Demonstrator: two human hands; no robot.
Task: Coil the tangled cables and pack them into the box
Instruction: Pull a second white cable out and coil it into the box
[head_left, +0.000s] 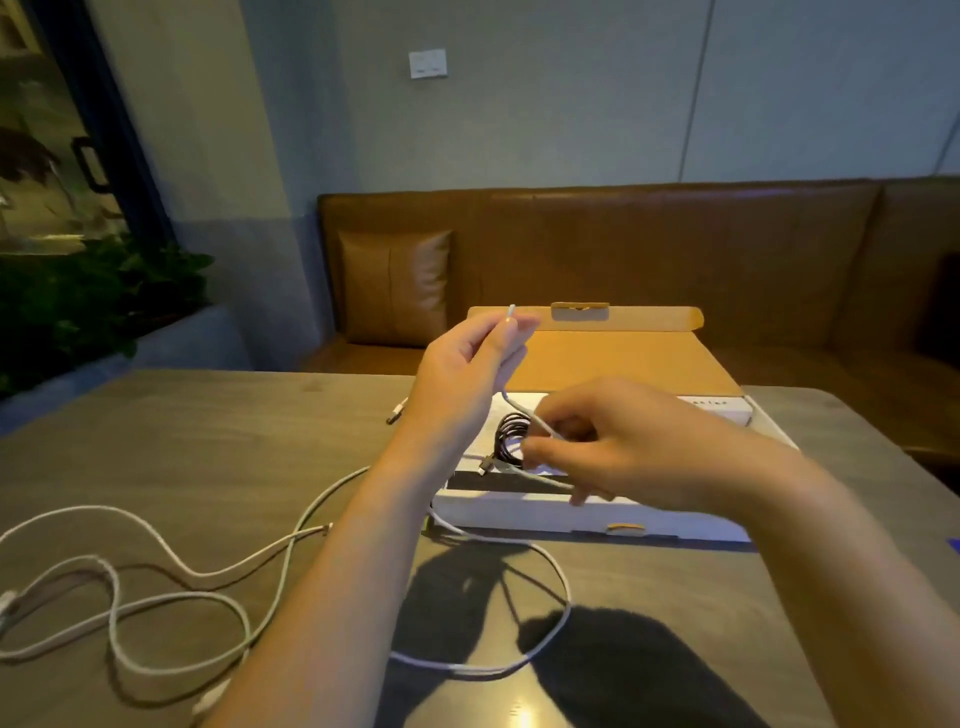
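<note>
both hands (470, 358) pinch white cable (519, 408) over box (571, 512) edge

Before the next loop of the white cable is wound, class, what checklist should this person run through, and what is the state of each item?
1. Cable end held: the left hand pinches the white cable near its plug, tip pointing up. Ok.
2. Second grip: the right hand pinches the same cable above the box. Ok.
3. Box ready: lid folded back, open. Ok.
4. Room inside: a coiled black cable already lies in the box; remaining space is hidden by the hand. Cannot tell.
5. Slack free: the cable loops loose on the table. Ok.
6. Other cables coiled: lying tangled at left. Not ok.
</note>
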